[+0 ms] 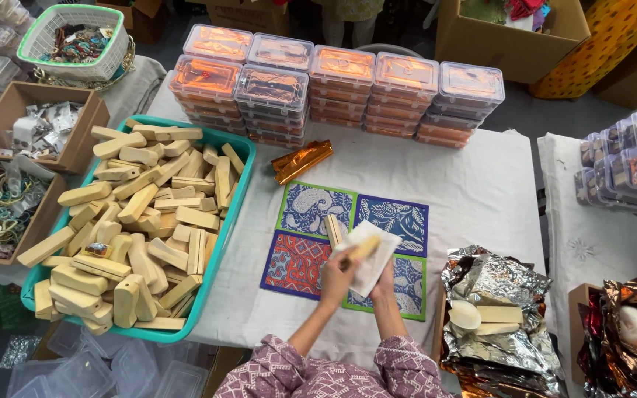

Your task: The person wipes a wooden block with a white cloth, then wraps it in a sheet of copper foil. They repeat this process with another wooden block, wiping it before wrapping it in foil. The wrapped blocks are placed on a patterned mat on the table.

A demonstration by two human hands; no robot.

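1. The left hand [335,278] is closed around a small wooden block [363,248], gripping it near its lower end so the pale top sticks out above the fingers.
2. The right hand [385,280] sits just beside the left, mostly hidden under a sheet of white paper [372,259]; it holds the paper from below, though how the fingers are set cannot be told.
3. The block lies against the paper, between the two hands.
4. Under both hands lie four patterned cloth squares [310,208], blue, red and green-edged, laid as one block on the white tablecloth [473,191].
5. A second wooden piece [333,228] rests on the squares just beyond the left hand.
6. Well to the left of the left hand stands a teal tub [224,221] heaped with wooden blocks.
7. To the right of the right hand, crumpled silver foil [492,287] holds a few pale pieces.
8. Far beyond both hands, stacks of clear plastic boxes [333,92] line the table edge, with a gold foil packet [301,160] lying nearer.
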